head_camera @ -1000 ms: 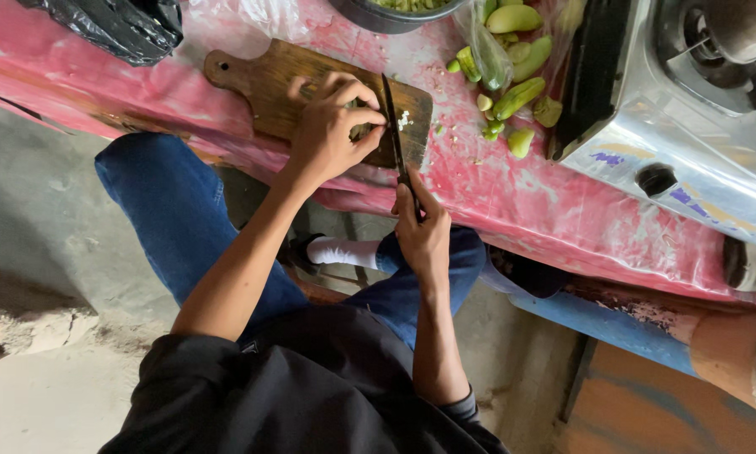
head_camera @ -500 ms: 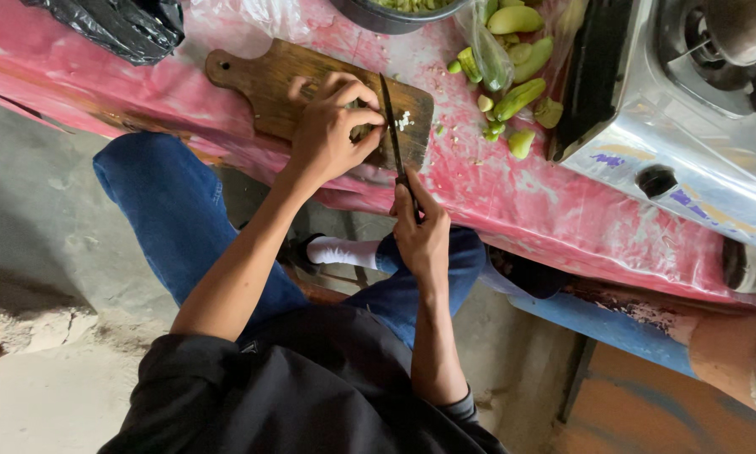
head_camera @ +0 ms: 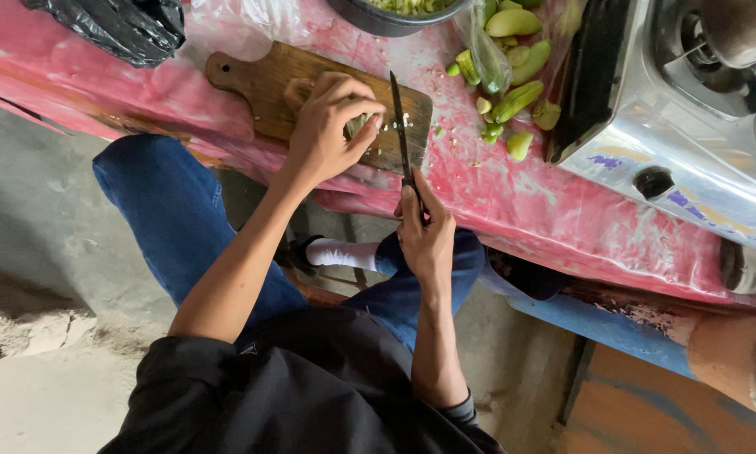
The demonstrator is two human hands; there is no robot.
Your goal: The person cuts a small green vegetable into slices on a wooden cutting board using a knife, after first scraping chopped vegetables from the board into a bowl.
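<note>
My left hand (head_camera: pixel 332 122) presses a pale green vegetable (head_camera: pixel 357 124) down on a brown wooden cutting board (head_camera: pixel 260 80); most of the vegetable is hidden under my fingers. My right hand (head_camera: pixel 426 231) grips the dark handle of a knife (head_camera: pixel 399 118). Its blade lies across the board's right end, right beside my left fingertips. Small pale cut bits lie on the board near the blade.
A pink-covered table (head_camera: pixel 496 193) carries the board. Several green vegetable pieces (head_camera: pixel 512 101) lie by a clear bag. A dark bowl (head_camera: pixel 391 15) sits at the top, a black bag (head_camera: pixel 113 25) at upper left, a steel gas stove (head_camera: pixel 689 109) at right.
The knife and my hands stay in almost the same place over the board; the blade has shifted only slightly next to my left fingers.
</note>
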